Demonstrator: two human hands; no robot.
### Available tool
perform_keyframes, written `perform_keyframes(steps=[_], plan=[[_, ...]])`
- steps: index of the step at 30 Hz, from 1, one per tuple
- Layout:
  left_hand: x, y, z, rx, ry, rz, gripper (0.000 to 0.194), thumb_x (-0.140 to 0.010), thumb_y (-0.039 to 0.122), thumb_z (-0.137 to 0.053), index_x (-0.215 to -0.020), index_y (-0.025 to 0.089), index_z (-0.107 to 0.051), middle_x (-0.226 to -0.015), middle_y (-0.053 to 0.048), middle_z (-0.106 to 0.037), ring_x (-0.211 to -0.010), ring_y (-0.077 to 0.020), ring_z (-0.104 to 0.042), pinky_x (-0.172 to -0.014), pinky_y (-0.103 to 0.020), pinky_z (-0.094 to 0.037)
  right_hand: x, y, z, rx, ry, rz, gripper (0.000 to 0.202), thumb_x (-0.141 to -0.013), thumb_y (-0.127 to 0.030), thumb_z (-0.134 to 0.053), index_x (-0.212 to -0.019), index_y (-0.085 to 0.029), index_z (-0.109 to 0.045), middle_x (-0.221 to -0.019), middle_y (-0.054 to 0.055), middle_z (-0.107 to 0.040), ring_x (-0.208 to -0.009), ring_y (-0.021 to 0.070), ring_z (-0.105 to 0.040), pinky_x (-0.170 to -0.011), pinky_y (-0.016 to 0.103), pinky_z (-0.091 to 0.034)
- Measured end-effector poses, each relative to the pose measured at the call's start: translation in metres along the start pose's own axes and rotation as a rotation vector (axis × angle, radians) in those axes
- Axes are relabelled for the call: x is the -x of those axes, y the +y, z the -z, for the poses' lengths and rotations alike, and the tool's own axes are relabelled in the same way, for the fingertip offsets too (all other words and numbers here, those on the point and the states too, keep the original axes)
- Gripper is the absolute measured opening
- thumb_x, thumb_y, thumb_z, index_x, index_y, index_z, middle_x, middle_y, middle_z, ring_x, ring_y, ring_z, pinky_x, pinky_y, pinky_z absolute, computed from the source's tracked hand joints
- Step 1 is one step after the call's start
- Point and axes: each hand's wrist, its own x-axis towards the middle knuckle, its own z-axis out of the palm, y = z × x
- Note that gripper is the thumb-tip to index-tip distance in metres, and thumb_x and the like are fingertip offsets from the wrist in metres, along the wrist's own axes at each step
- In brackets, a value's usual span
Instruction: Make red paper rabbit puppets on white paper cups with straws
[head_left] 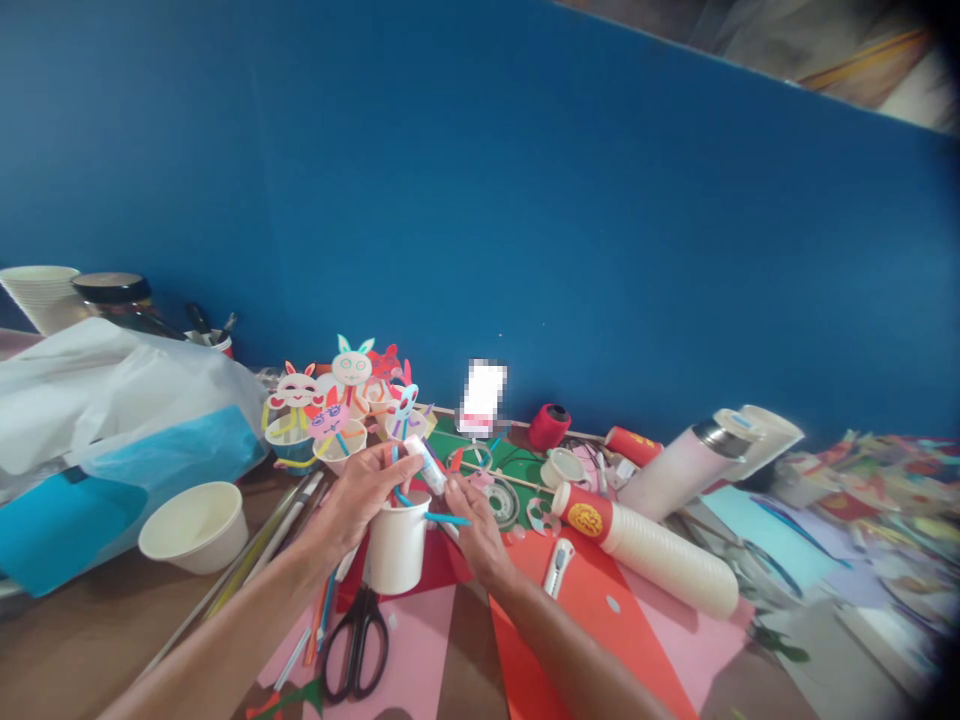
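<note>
A small white tube with a blue label, looking like a glue stick [427, 465], is between both hands. My left hand [367, 490] is closed, its fingertips pressed on the upper left side of the tube near the white end. At the tube's lower end, the fingers of my right hand [476, 520] are wrapped round it. Just beneath stands an upright white paper cup [397, 548]. Blue strips [448, 519] stick out of it, one bending right and another rising beside my left fingers. Black-handled scissors [360, 640] lie in front of the cup, blades partly hidden.
Paper cups with animal-face figures [352, 367] stand behind my left hand. A box cutter [558, 567] lies on red paper [585, 630]. To the right are a stack of paper cups [667, 560] and a flask [675, 470]. A white bowl [195, 530] stands left, a lit phone [482, 395] behind.
</note>
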Motion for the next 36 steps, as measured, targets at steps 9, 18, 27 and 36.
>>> perform_keyframes(steps=[9, 18, 27, 36], plan=[[0.0019, 0.0010, -0.0032, 0.034, 0.023, 0.013, 0.031, -0.065, 0.037, -0.062, -0.049, 0.015, -0.046, -0.042, 0.007, -0.043, -0.038, -0.0042, -0.035, -0.039, -0.016, -0.026, -0.0017, 0.0019, -0.0005, -0.097, -0.045, -0.029, 0.025, -0.077, -0.043, -0.053, -0.076, -0.019, -0.050, -0.065, -0.002, -0.048, -0.055, 0.0098, -0.044, -0.053, 0.023, -0.037], [0.0002, -0.0032, -0.0012, 0.001, 0.030, 0.031, 0.030, -0.063, 0.038, -0.063, -0.050, 0.015, -0.048, -0.043, 0.007, -0.044, -0.039, -0.0050, -0.036, -0.040, -0.016, -0.028, -0.0012, -0.0003, 0.0027, 0.029, -0.017, -0.022, 0.044, -0.084, -0.051, -0.035, -0.063, -0.018, -0.055, -0.061, 0.004, -0.051, -0.057, 0.0146, -0.045, -0.056, 0.027, -0.037], [0.0035, 0.0043, -0.0038, -0.028, 0.049, 0.035, 0.030, -0.066, 0.037, -0.061, -0.051, 0.015, -0.047, -0.043, 0.007, -0.043, -0.038, -0.0044, -0.036, -0.037, -0.015, -0.027, -0.0041, -0.0004, 0.0033, -0.071, -0.060, 0.019, 0.022, -0.074, -0.039, -0.058, -0.078, -0.018, -0.051, -0.066, -0.002, -0.050, -0.058, 0.0102, -0.046, -0.055, 0.022, -0.037], [0.0031, -0.0021, -0.0027, -0.099, 0.041, 0.003, 0.031, -0.066, 0.041, -0.060, -0.052, 0.015, -0.049, -0.044, 0.006, -0.043, -0.039, -0.0044, -0.033, -0.038, -0.015, -0.024, -0.0013, -0.0033, 0.0054, 0.058, -0.032, 0.002, 0.048, -0.087, -0.047, -0.030, -0.063, -0.016, -0.057, -0.055, 0.003, -0.052, -0.056, 0.0138, -0.049, -0.057, 0.026, -0.038]])
